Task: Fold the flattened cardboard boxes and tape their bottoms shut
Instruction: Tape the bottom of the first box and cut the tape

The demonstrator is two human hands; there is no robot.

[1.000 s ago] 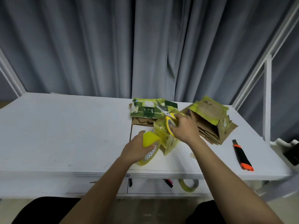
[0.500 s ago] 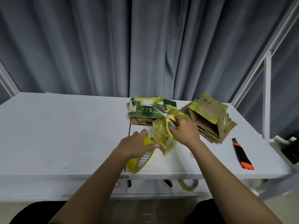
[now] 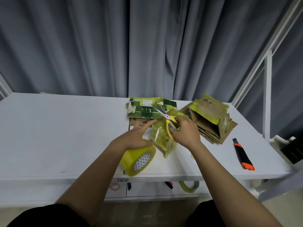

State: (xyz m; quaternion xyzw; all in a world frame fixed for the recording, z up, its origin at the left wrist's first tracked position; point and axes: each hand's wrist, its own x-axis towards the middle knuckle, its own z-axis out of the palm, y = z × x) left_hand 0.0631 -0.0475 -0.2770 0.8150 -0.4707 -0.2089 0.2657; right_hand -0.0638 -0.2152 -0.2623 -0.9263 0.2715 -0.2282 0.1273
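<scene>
A small cardboard box (image 3: 161, 139) wrapped in yellow tape stands on the white table (image 3: 65, 131) between my hands. My right hand (image 3: 185, 134) grips yellow-handled scissors (image 3: 166, 119) just above it, blades pointing up and left. My left hand (image 3: 134, 136) has its fingers stretched out towards the box's left side, with the thumb by a roll of yellow tape (image 3: 137, 159) that lies on the table under the wrist. Behind lies a flattened green printed box (image 3: 142, 110) on other flat cardboard. A folded brown box (image 3: 208, 119) lies on its side at the right.
An orange and black utility knife (image 3: 242, 154) lies near the table's right front edge. On the shelf below the tabletop sit another tape roll (image 3: 190, 186) and a pink item (image 3: 169, 185). Grey curtains hang behind; a white frame stands at the right.
My left hand brought the tape roll down to the table near the front edge, loosened its grip and stretched its fingers toward the small box. My right hand kept the scissors over the box.
</scene>
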